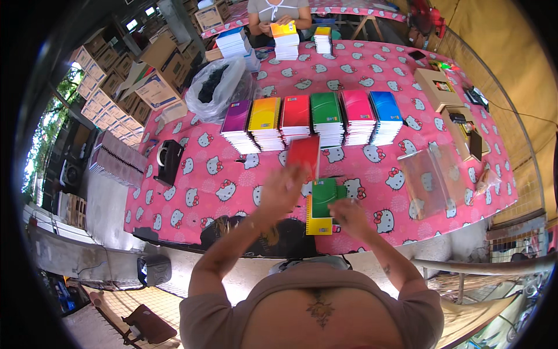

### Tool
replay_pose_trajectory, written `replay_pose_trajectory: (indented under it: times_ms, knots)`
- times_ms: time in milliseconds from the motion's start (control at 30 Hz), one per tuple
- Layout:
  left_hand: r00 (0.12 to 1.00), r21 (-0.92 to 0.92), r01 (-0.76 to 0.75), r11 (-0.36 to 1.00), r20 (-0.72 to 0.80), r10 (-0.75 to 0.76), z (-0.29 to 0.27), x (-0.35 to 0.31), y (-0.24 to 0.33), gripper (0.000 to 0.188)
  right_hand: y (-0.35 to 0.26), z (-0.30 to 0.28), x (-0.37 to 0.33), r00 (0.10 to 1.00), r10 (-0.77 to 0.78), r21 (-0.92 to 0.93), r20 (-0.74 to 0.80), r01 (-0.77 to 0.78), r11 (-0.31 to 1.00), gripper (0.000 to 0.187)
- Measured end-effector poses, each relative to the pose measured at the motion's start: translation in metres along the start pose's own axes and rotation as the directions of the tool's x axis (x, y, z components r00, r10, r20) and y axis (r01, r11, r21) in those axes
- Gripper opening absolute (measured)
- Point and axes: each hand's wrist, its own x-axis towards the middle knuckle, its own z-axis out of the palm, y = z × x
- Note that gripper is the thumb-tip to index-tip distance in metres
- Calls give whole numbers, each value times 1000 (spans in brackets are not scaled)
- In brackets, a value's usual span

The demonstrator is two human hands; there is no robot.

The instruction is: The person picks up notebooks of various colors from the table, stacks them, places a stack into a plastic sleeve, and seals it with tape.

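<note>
The 1 head-worn fisheye view looks steeply down, from close above, onto the pink table (232, 186) (edges bending outward).
</note>
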Motion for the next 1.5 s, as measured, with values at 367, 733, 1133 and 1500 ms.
replay_pose_trajectory:
  times_ms: [367, 733, 1133, 1500]
  knots:
    - [999, -260, 42, 965, 34, -35, 95, 93, 30, 46, 115, -148, 159, 835, 48, -586, -548, -424, 690, 47]
    - [989, -234, -14, 972, -148, -22, 121, 159, -3, 31, 46, -99, 46, 756, 174, 516, -631, 242, 822, 21]
    - [973, -166, 230, 959, 42, -226, 61, -57, -27, 38, 65, 29, 17, 686, 719, 843, -110, -319, 433, 52]
    - [419, 77, 908, 412, -214, -883, 1, 10, -228, 42, 16, 40, 4, 753, 653, 706, -79, -420, 570, 79]
